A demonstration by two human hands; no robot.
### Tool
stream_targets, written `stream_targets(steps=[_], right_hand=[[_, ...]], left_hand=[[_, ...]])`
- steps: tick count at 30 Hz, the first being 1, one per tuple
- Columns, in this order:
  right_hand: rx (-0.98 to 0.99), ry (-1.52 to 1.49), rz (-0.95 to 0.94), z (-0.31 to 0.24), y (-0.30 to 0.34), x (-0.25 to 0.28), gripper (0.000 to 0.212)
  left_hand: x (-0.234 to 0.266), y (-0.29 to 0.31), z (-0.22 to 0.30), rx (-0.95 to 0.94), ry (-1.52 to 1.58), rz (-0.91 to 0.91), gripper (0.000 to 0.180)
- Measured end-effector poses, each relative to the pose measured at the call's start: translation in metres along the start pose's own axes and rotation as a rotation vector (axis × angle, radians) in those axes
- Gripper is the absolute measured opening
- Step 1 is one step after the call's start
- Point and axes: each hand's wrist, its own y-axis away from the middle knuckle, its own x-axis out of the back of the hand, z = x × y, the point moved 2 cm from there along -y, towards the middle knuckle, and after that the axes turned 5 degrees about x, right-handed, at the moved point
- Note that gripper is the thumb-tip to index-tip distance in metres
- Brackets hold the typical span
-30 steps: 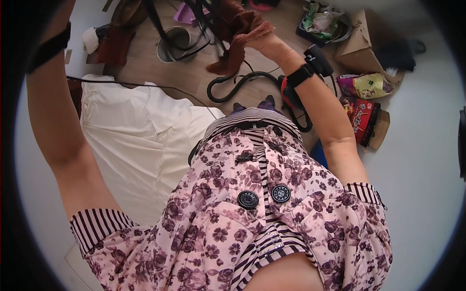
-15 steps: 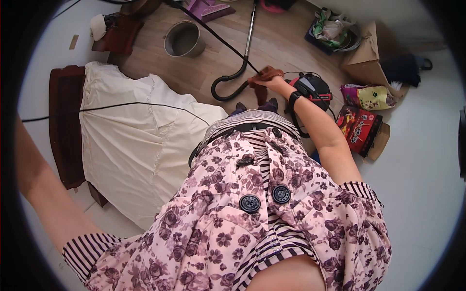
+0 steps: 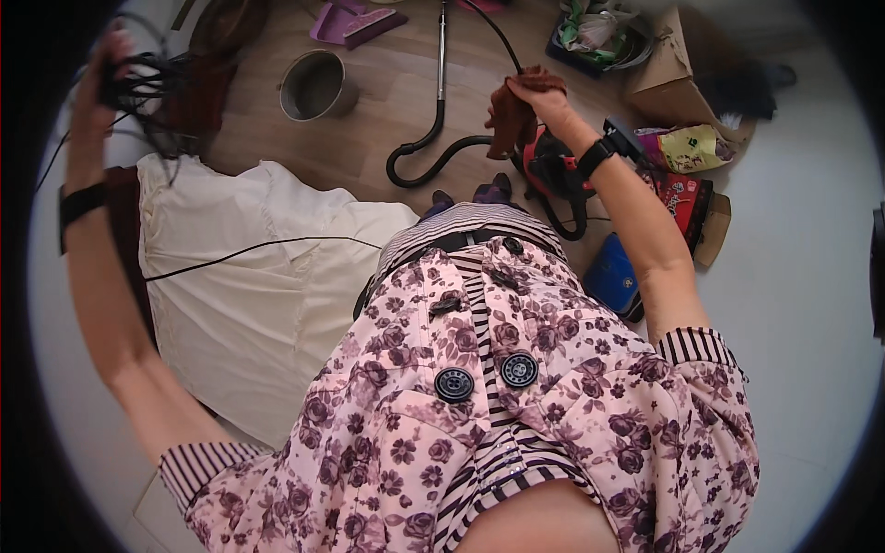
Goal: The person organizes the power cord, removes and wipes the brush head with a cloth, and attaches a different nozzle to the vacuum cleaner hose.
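My left hand [image 3: 95, 92], raised at the far left and somewhat blurred, grips a loose bundle of black cable [image 3: 152, 88]. My right hand [image 3: 553, 101] is closed on a brown cloth [image 3: 512, 115] in front of me. A black cable runs from the top of the frame down to this cloth; whether the cloth wraps it is hidden by the folds. Below and beside the cloth stands a red and black vacuum cleaner [image 3: 556, 170], with its black hose [image 3: 396, 166] curving over the floor to a metal tube [image 3: 442, 64]. A stretch of cable crosses the white cover [image 3: 249, 313].
A grey bucket [image 3: 289, 88] and a purple dustpan [image 3: 336, 23] with a brush are on the wooden floor. The white cover drapes furniture at left. To the right are a cardboard box [image 3: 666, 69], a yellow and purple bag [image 3: 691, 149], a red box [image 3: 682, 203] and a blue case [image 3: 611, 275].
My left hand has come into view at upper left with the cable bundle. The right hand has moved farther away and slightly right with the cloth, and the blue case shows more.
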Motion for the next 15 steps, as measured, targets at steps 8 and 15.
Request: stream_targets(steps=[8,15], right_hand=[[0.351,0.185,-0.137,-0.146,-0.008,-0.003,0.030],[0.525,0.104,-0.300,-0.233,-0.010,-0.053,0.017]], left_hand=[[-0.205,-0.060,-0.193,0.236,0.131,-0.004,0.043],[-0.301,-0.089,-0.161,0.177,0.382,-0.061,0.031]])
